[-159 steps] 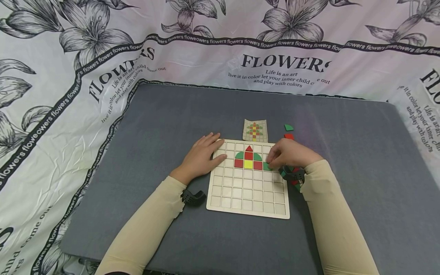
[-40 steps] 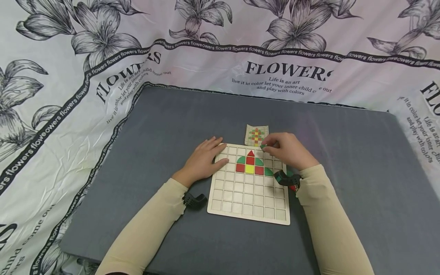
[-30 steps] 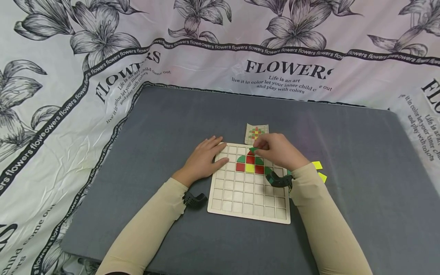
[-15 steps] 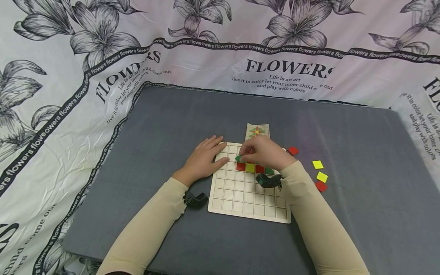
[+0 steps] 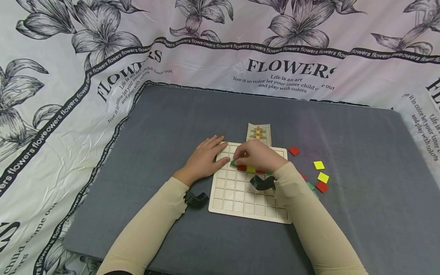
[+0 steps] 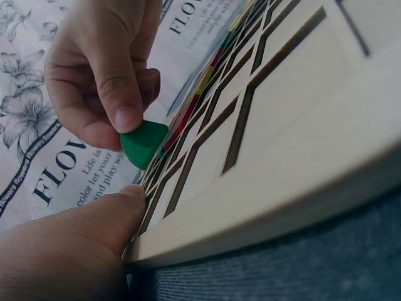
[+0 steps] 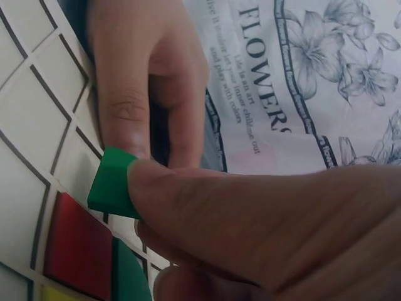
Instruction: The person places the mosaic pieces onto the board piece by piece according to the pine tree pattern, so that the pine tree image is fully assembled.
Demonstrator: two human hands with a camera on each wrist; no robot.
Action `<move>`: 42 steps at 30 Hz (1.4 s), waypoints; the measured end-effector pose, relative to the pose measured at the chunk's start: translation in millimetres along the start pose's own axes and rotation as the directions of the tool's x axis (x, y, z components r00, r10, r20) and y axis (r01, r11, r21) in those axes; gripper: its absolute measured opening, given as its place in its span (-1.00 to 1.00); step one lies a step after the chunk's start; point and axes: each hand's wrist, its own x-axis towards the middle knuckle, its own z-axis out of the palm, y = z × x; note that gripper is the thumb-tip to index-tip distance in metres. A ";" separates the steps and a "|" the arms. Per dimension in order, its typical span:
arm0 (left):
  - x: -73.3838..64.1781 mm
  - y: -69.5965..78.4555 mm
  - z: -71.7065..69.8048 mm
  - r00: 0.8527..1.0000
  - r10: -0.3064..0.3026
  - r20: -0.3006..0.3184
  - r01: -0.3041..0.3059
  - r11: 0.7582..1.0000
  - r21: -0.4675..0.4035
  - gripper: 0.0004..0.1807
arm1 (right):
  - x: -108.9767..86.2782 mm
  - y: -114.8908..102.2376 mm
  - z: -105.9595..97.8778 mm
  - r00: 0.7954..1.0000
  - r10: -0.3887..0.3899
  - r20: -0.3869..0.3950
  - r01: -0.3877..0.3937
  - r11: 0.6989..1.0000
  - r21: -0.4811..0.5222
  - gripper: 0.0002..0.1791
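My right hand (image 5: 258, 154) pinches a green quarter-round tile (image 6: 144, 144) between thumb and fingers. It holds the tile tilted over the left part of a pale wooden grid board (image 5: 237, 194), just left of a red square tile (image 7: 78, 248) set in a cell. The left hand (image 5: 201, 160) rests on the board's left edge with fingers extended, its thumb close to the green tile. A yellow tile (image 5: 251, 169) and other red and green tiles sit in the row. My right hand hides the upper part of the pattern in the head view.
Behind the board lies a small card (image 5: 259, 133) printed with a coloured tile pattern. Loose tiles lie right of the board: a red one (image 5: 293, 151), a yellow one (image 5: 319, 165) and several more, some partly behind the right sleeve. A grey table (image 5: 178, 114) carries everything.
My right hand set a green tile at the row's right end, then carried another green tile leftward across the board to the row's left end. The left hand stayed on the board's edge.
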 end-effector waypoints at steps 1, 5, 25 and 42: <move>0.0 -0.1 0.1 1.000 0.000 0.000 0.000 1.000 0.000 -0.29 | 0.6 -0.3 0.8 1.000 -0.006 0.005 0.006 1.000 -0.002 -0.96; 0.0 -0.4 0.6 1.000 0.007 -0.002 -0.007 1.000 -0.001 -0.29 | 2.8 0.2 3.3 0.999 -0.016 0.028 0.017 1.000 -0.013 -0.94; -1.1 0.5 -0.2 1.000 -0.001 -0.008 0.001 1.000 0.001 -0.30 | 5.6 -1.5 11.8 0.999 -0.045 0.004 0.045 0.995 -0.090 -0.92; -0.3 1.4 -0.3 1.000 0.002 -0.008 -0.002 1.000 -0.001 -0.30 | 1.9 -2.3 16.6 0.998 -0.064 -0.023 0.061 0.990 -0.126 -0.94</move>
